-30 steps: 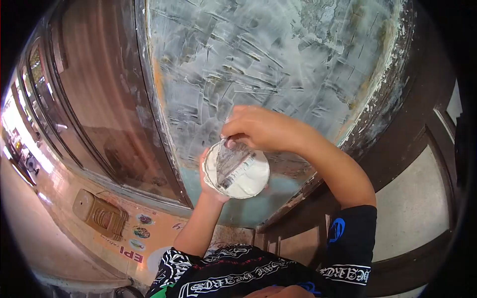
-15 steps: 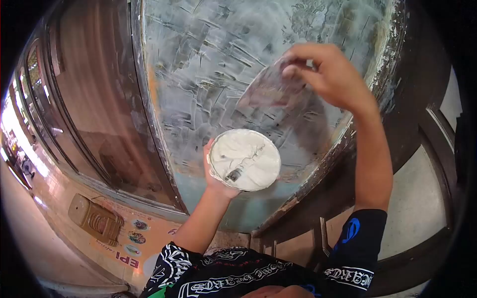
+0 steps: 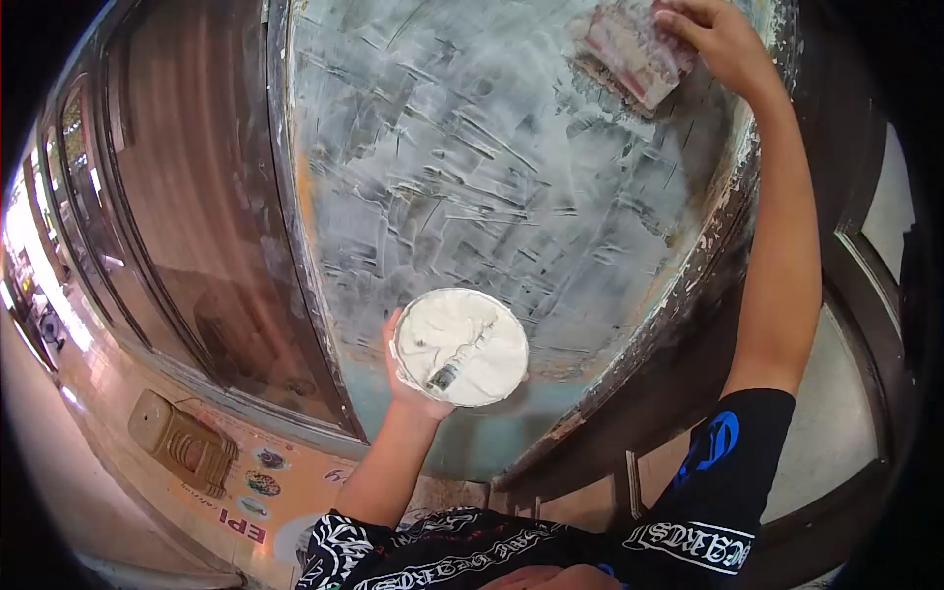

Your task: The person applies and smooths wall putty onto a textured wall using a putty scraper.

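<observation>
My left hand point(image 3: 417, 401) is wrapped round the side and underside of a round tub point(image 3: 480, 402), held up low in front of the wall panel. Thick off-white putty point(image 3: 462, 339) fills it near the rim, with a small dark patch point(image 3: 442, 378) close to the lower edge. High at the right, my right hand point(image 3: 726, 47) pinches a flat, putty-smeared spreader point(image 3: 634, 59) by its right edge. The spreader lies against the grey-green panel point(image 3: 442, 177), which is streaked with pale putty and dark scratch marks. The fingers behind the tub are mostly hidden.
Brown framed glass point(image 3: 187, 197) borders the panel at left. A peeling edge point(image 3: 688, 280) runs down its right side, beside dark wood panelling point(image 3: 836, 187). On the floor at lower left are a brown plastic stool point(image 3: 182, 442) and a printed orange banner point(image 3: 265, 492).
My right hand has moved up and right, bringing the spreader from mid-panel to the top right against the surface. The tub in my left hand appears slightly lower and further left.
</observation>
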Tool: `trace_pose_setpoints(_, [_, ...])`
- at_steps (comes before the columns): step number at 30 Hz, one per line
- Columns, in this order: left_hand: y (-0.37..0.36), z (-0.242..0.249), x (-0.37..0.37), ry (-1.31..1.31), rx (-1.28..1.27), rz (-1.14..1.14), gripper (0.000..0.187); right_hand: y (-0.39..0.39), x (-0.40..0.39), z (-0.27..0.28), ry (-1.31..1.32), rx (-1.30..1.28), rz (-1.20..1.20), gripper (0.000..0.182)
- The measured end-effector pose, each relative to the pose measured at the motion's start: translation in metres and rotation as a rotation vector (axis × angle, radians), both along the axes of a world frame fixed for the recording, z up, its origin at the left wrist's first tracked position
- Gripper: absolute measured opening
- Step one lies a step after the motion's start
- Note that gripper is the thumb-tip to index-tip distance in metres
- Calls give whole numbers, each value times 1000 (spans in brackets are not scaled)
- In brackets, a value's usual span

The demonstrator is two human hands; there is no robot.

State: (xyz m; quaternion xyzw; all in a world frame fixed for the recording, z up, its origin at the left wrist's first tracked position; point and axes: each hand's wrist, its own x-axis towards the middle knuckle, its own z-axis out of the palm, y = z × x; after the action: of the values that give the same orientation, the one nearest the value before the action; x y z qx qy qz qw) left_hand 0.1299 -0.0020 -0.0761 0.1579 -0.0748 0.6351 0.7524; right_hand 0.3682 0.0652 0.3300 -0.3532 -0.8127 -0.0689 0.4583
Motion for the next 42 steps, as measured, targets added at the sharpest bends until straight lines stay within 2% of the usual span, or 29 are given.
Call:
trace_pose_setpoints(2, [0,-2,-1,-4,16,-1,70,3,-6,-3,-10,-26,-39,14])
trace_pose_setpoints(4, [3,-5,-4,3,32,4,70,0,-13,-3,-138,133,-201,14])
trace_pose_setpoints(5, [6,-8,-5,24,-3,32,72,-7,-14,4,-34,77,-261,14])
trace_pose_setpoints(6, [7,-11,-5,41,-38,58,75,-5,-10,5,-31,77,-263,14])
trace_pose_setpoints(8, [5,-11,-5,48,-1,75,76,3,-1,9,0,-17,-89,14])
trace_pose_setpoints(10, [2,-6,-6,14,7,35,77,-6,-9,1,-84,6,-90,14])
trace_pose_setpoints(12, [1,-4,-6,-3,15,26,78,-11,-16,-3,-159,81,-268,14])
trace_pose_setpoints(16, [1,-4,-11,29,55,33,76,-1,2,21,-16,75,-141,14])
trace_pose_setpoints(18, [0,-8,-13,49,-8,76,76,6,4,13,-73,23,-61,15])
trace_pose_setpoints(19, [0,-8,-13,28,86,30,76,7,-2,3,-211,103,-129,16])
trace_pose_setpoints(20, [2,-11,-13,27,86,31,76,8,-8,-3,-347,182,-195,16])
trace_pose_setpoints(21, [4,-13,-12,32,14,64,75,8,-12,-3,-377,201,-287,16])
trace_pose_setpoints(22, [5,-12,-13,42,-58,97,75,10,-10,2,-372,199,-286,16])
trace_pose_setpoints(24, [2,-9,-12,52,4,62,74,5,-5,21,-97,54,-152,16])
trace_pose_setpoints(26, [1,-10,-13,24,16,64,74,-7,0,24,-158,138,-189,16])
trace_pose_setpoints(28, [2,-14,-15,23,-37,64,74,-8,-1,18,-54,97,-185,17])
trace_pose_setpoints(29, [1,-14,-15,16,-9,62,74,30,24,21,-335,253,-55,26])
trace_pose_setpoints(32, [3,-20,-17,23,-19,88,74,44,21,5,-496,541,-247,33])
trace_pose_setpoints(33, [2,-18,-17,30,-26,89,74,35,19,10,-491,540,-249,33])
trace_pose_setpoints(35, [1,-14,-17,28,29,63,75,7,13,26,39,202,-164,17])
trace_pose_setpoints(36, [2,-15,-18,28,31,62,75,17,29,36,39,203,-164,17])
trace_pose_setpoints(38, [2,-16,-18,21,-21,73,75,46,73,60,-159,230,-62,35])
trace_pose_setpoints(40, [3,-17,-18,-8,2,72,75,26,45,25,-443,382,-193,34])
trace_pose_setpoints(42, [5,-21,-17,-6,62,35,75,13,16,-11,-529,364,-347,33])
